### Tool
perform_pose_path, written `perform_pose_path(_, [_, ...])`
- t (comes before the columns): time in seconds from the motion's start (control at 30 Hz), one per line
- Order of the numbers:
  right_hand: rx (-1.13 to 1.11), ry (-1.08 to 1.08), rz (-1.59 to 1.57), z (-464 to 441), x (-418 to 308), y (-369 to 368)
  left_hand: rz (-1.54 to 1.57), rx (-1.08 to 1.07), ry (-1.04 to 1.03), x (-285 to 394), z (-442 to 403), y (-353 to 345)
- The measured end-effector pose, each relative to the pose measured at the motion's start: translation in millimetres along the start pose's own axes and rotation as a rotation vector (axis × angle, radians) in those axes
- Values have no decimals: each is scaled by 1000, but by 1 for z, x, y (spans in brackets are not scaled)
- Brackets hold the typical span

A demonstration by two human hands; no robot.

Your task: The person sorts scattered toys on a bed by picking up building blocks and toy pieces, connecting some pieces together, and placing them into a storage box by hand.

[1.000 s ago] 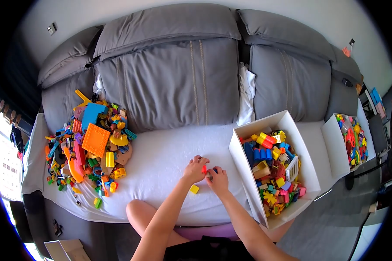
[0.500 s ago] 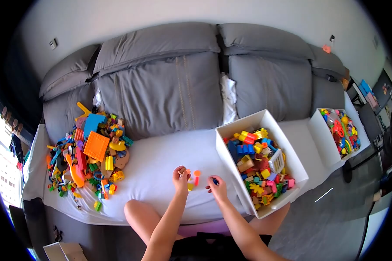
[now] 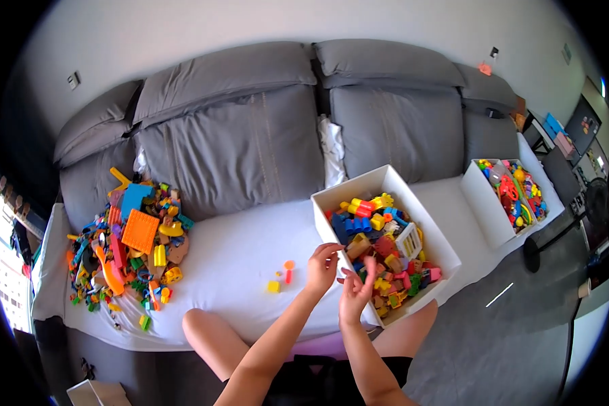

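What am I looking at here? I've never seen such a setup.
No machine here: these are a person's own left hand and right hand, both bare. Every picture comes from one head-worn camera looking forward and down. Both hands are by the left side of a large white box of toys. The right looks open; I can make out nothing held in either. On the pale sheet lie a yellow block, a red piece and an orange disc. A toy heap lies left; a smaller box stands right.
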State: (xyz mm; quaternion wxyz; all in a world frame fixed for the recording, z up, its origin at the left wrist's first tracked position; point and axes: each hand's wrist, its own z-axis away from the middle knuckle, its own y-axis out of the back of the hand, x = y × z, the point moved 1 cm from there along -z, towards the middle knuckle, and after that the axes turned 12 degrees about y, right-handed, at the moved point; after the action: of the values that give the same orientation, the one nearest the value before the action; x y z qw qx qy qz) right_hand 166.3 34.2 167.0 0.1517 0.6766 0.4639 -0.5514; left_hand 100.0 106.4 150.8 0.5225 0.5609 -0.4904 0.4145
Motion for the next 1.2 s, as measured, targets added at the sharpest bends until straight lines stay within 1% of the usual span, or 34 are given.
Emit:
perform_pose_path(0.03, [-124,-33,52,8,16,1,-38,109,17,-12,6,12])
perform_pose_path(0.07, [-248,-63,101,16,39,2,-186,159,98,-25,16,28])
perform_pose_path(0.1, [-375,-71,171,23,58,-2,-414,241,12,-51,24,44])
perform_pose_path(0.13, [-541,-45,370,27,75,-8,-640,319,-77,-76,33,58])
perform_pose_path(0.2, [-822,142,594,37,111,-19,-855,342,51,-94,57,82])
perform_pose_path(0.23, [-877,87,750,41,113,-28,-961,350,119,-102,67,93])
perform_pose_path(0.3, [-979,-22,1067,44,121,-51,-822,259,272,-118,79,113])
perform_pose_path(0.33, [-1010,-29,1081,43,127,-59,-748,215,346,-126,81,120])
perform_pose_path(0.4, [-1067,-43,1113,38,144,-70,-766,168,402,-135,79,124])
perform_pose_path(0.43, [-1048,55,1038,38,153,-71,-789,152,428,-135,74,123])
perform_pose_path(0.47, [-1079,56,1036,37,163,-72,-809,134,452,-134,68,121])
perform_pose_path(0.5, [-1109,58,1036,35,173,-73,-888,131,398,-133,61,118])
perform_pose_path(0.53, [-1136,60,1037,33,178,-73,-892,127,397,-128,54,115])
perform_pose_path(0.6, [-1060,104,990,35,181,-66,-898,118,395,-120,42,108])
perform_pose_path(0.63, [-1021,126,967,37,181,-60,-932,67,414,-123,36,107])
perform_pose_path(0.73, [-1015,118,828,42,170,-37,-999,63,399,-142,27,100])
perform_pose_path(0.77, [-1022,24,824,45,164,-28,-1014,79,390,-147,28,98])
perform_pose_path(0.83, [-955,-7,715,54,153,-12,-1043,111,366,-151,33,98])
perform_pose_path(0.9, [-900,-29,629,60,142,-1,-885,174,421,-148,41,98])
perform_pose_path(0.93, [-897,-114,613,57,131,-1,-804,207,448,-150,46,98])
perform_pose_path(0.97, [-893,-198,594,54,120,-1,-637,270,435,-160,48,97])
perform_pose_path(1.0, [-890,-282,572,52,113,-1,-472,282,487,-157,46,91])
perform_pose_path(1.03, [-848,-45,572,48,110,-1,-307,293,538,-154,45,85])
perform_pose_path(1.07, [-793,-6,516,41,106,0,-139,302,586,-151,43,78])
perform_pose_path(1.13, [-685,66,404,15,66,-10,208,311,579,-100,26,54])
perform_pose_path(1.17, [-600,30,323,-3,26,-18,298,284,539,-74,14,40])
perform_pose_path(1.2, [-527,76,335,-18,17,-15,401,273,524,-53,1,24])
